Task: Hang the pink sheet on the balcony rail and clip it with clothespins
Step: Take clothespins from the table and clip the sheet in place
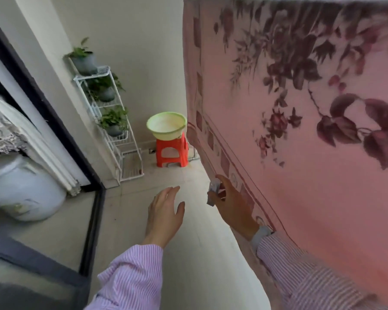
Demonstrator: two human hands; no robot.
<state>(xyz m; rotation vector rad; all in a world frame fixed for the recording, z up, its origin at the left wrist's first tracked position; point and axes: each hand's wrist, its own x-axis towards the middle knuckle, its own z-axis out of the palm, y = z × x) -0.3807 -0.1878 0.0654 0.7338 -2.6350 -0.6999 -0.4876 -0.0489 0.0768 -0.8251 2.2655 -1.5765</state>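
Note:
The pink sheet (pixel 300 135), printed with dark flowers and leaves, hangs down the right side of the view from a top edge at the upper frame border; the rail itself is hidden under it. My right hand (pixel 232 202) is close to the sheet's lower left border and pinches a pale grey clothespin (pixel 213 192). My left hand (pixel 165 211) hovers over the floor to the left of it, fingers straight and spread, holding nothing.
A green basin (pixel 166 125) sits on an orange plastic stool (pixel 171 152) at the far wall. A white wire rack (pixel 112 121) with potted plants leans left of it. A dark door frame (pixel 54 121) and a pale ceramic jar (pixel 20 186) are at left.

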